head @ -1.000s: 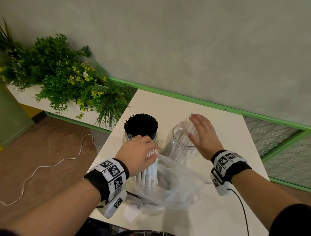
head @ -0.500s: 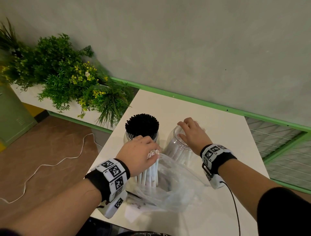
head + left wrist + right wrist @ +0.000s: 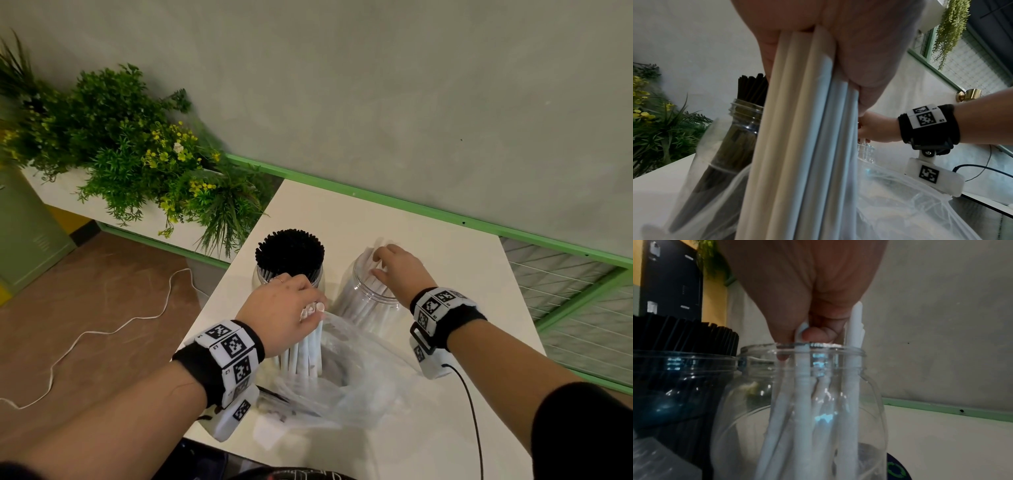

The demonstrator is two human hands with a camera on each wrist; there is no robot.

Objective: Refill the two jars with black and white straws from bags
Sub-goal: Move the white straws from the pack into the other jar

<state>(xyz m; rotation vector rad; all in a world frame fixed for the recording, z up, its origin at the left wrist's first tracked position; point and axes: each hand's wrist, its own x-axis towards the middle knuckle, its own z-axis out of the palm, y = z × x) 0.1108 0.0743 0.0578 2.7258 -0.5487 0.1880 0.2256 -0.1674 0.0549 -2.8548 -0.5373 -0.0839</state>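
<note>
The 2 jars stand close together mid-surface point(image 3: 428, 240): the left jar point(image 3: 263, 279) is packed with black straws point(image 3: 289, 251), its mouth blocked. The right jar point(image 3: 359, 294) has its mouth occupied by the right hand point(image 3: 402, 272). The plastic bag point(image 3: 359, 377) sprawls across the near surface. Bare surface lies behind and right of the jars.

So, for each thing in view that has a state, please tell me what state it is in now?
Black-straw jar: upright, open, packed full.
White-straw jar: upright, open, partly filled.
Bundle of white straws: upright, lower ends in the bag, gripped by the left hand.
Plastic bag: open, crumpled on the table.
Right hand: at the white-straw jar's mouth, pinching a white straw.
</note>
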